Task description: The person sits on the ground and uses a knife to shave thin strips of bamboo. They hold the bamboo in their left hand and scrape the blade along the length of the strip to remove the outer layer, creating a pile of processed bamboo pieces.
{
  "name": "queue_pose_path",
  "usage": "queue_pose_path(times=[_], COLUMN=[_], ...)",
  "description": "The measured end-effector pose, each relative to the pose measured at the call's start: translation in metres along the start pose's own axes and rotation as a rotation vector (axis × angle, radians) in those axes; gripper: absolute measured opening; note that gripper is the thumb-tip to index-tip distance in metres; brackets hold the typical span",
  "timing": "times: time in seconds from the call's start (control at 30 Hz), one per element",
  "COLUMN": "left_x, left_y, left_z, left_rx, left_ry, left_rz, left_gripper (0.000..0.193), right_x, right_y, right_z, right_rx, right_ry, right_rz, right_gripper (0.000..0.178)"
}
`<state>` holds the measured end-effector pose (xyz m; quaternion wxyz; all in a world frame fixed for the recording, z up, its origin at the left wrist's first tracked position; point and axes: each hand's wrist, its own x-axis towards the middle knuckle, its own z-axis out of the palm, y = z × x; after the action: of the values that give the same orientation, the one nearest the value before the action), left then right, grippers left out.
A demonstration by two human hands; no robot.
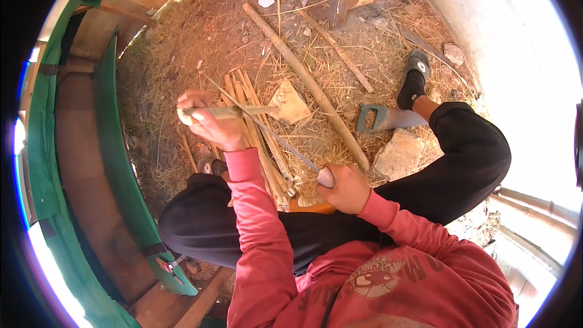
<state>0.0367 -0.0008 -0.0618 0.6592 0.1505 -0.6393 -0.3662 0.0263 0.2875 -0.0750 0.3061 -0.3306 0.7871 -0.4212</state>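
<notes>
My left hand (221,130) is closed around a short split length of bamboo (258,110), held roughly level out in front of me. My right hand (347,189) grips the rounded handle of a long knife (291,150). Its thin blade slants up and left, crossing the bamboo piece just beside my left hand; whether the edge touches it I cannot tell. Beneath my hands, a bundle of split bamboo strips (273,173) lies on the ground between my legs. A flat, pale yellowish stone (289,103) rests just beyond the strips.
A handsaw with a green handle (371,119) lies near my right foot, next to a large stone (398,153). A long bamboo pole (303,79) and a shorter stick (340,51) lie on the straw-strewn ground. Green sheeting (112,140) borders the left side; a pale wall (498,42) stands at right.
</notes>
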Motion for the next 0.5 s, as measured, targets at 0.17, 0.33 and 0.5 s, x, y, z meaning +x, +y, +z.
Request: queue_pose_path(times=[0.17, 0.33, 0.5], left_x=[0.012, -0.019, -0.038], left_y=[0.038, 0.036, 0.017], left_z=[0.033, 0.056, 0.060], left_rx=[-0.205, -0.367, -0.379], left_ry=[0.042, 0.018, -0.005], left_rz=[-0.148, -0.243, -0.313], left_gripper=[0.040, 0.053, 0.056], right_x=[0.000, -0.010, -0.021], right_y=[-0.021, -0.003, 0.011], right_z=[-0.030, -0.041, -0.045], right_rx=[0.122, 0.115, 0.074], right_ry=[0.026, 0.070, 0.081], right_rz=[0.000, 0.023, 0.150], right_gripper=[0.024, 0.025, 0.027])
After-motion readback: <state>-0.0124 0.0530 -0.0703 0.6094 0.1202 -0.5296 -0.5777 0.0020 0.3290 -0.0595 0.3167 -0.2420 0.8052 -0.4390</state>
